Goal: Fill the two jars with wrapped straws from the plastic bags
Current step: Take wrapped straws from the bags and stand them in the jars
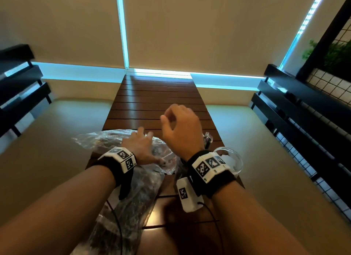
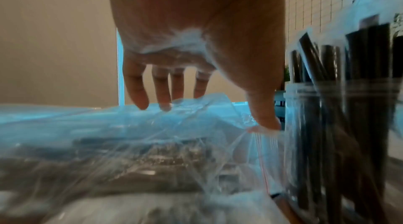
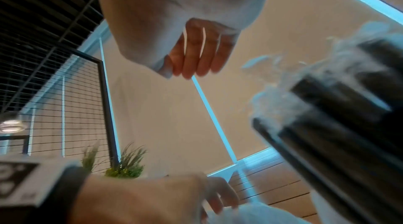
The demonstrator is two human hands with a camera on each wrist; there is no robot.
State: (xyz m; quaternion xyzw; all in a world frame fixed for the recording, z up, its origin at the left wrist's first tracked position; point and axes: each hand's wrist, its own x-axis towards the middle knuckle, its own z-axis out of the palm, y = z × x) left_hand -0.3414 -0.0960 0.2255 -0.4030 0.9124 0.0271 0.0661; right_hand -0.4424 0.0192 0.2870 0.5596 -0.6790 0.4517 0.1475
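My left hand (image 1: 141,146) lies flat on a clear plastic bag (image 1: 98,138) of dark wrapped straws, its straight, spread fingers (image 2: 161,90) touching the film (image 2: 109,141). My right hand (image 1: 180,125) hovers above the table with its fingers (image 3: 196,52) loosely curled and nothing in them. A glass jar (image 2: 340,141) packed with black wrapped straws (image 3: 338,124) stands just right of the left hand. In the head view only its straw tops (image 1: 208,139) show behind my right wrist. A second clear jar (image 1: 235,159) stands at the table's right edge; its contents are unclear.
Another bag of straws (image 1: 133,197) lies under my left forearm near the table's front. The slatted brown table (image 1: 157,102) is narrow, with pale benches either side. Black railings, a wire grid and a plant (image 3: 126,167) stand to the right.
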